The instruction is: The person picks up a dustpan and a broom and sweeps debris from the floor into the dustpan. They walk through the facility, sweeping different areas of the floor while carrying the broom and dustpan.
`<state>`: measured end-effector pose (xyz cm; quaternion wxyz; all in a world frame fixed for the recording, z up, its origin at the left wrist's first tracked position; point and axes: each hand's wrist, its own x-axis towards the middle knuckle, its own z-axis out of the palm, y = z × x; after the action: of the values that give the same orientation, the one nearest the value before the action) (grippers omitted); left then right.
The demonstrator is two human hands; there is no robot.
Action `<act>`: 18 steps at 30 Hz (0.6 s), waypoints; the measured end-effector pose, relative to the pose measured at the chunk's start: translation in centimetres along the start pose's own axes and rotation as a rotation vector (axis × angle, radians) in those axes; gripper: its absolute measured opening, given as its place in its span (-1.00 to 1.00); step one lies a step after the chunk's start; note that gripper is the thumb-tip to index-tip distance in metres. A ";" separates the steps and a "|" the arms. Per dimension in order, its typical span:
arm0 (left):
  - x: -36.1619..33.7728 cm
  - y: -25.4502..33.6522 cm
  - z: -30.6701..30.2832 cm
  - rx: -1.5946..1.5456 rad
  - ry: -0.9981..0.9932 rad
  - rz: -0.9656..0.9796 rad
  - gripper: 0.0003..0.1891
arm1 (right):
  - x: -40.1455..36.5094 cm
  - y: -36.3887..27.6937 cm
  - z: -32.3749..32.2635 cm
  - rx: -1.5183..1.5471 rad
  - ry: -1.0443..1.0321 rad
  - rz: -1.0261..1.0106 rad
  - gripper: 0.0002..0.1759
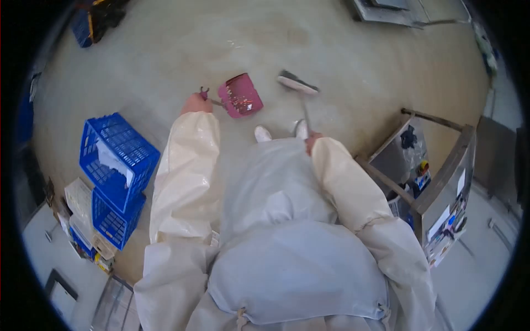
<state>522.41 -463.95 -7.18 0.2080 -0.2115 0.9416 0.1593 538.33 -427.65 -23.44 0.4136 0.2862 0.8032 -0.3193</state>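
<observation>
My left hand (197, 103) is closed around the handle of a pink long-handled dustpan (236, 109), its hooked handle end poking out above my fist. Small bits of debris lie in the pan. In my right hand (312, 141), fingers wrapped round, is the thin stick of a broom (298, 84). The broom's head, dark on one side and pale on the other, is at the floor to the right of the dustpan, apart from it. Cream sleeves cover both my arms, and a pale apron hangs over my front.
Blue plastic crates (118, 157) are stacked at my left, with pale crates (83, 207) behind them. A metal-framed cart (441, 171) holding assorted items stands close on my right. Metal equipment (389, 14) is at the far right. My white shoes (263, 133) stand on the smooth floor (182, 49).
</observation>
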 end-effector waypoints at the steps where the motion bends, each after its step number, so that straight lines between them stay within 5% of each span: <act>1: 0.4 0.0 0.0 -0.003 -0.008 0.013 -0.72 | -1.3 -1.3 1.5 0.017 -0.005 0.005 -0.64; 7: 1.8 -1.5 -0.4 0.023 -0.009 0.030 -0.75 | -10.0 -8.4 2.3 0.418 -0.279 0.060 -0.41; 14: 0.4 -6.4 0.0 -0.063 0.048 -0.056 -0.74 | -14.1 -7.2 -3.6 0.489 -0.263 0.025 -0.38; 16: 0.0 -7.9 1.5 -0.201 0.001 -0.219 -0.71 | -14.8 -5.5 -6.0 0.557 -0.312 -0.067 -0.55; 18: -1.8 -9.7 1.3 -0.253 0.067 -0.173 -0.72 | -13.6 -3.4 -7.0 0.541 -0.149 0.010 -0.74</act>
<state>528.83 -471.18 -9.54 0.1612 -0.3217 0.8987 0.2509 539.18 -427.23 -7.83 0.3815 0.3659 0.6548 -0.5402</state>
